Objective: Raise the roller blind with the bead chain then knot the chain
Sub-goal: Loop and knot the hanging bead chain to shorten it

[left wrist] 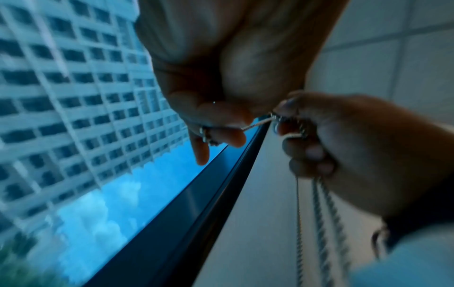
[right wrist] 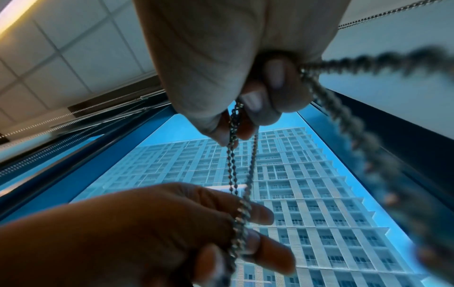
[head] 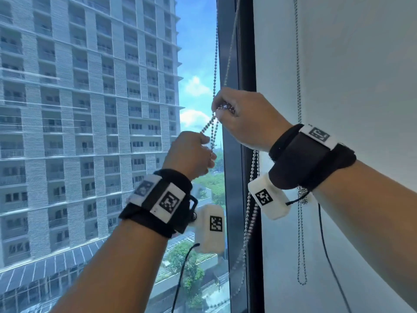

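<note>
The silver bead chain drops in two strands from above, in front of the dark window frame. My right hand pinches a bunched part of it, the fingers curled round the beads. Below and to the left, my left hand grips a doubled length of chain that runs taut between the two hands. In the right wrist view those strands cross from the right hand down to the left hand. The slack chain hangs below my right wrist. No blind covers the glass here.
The dark window frame stands just behind the hands. Right of it is a white surface with a second bead chain hanging in front. A tall apartment block fills the window. Black cables dangle from both wrist cameras.
</note>
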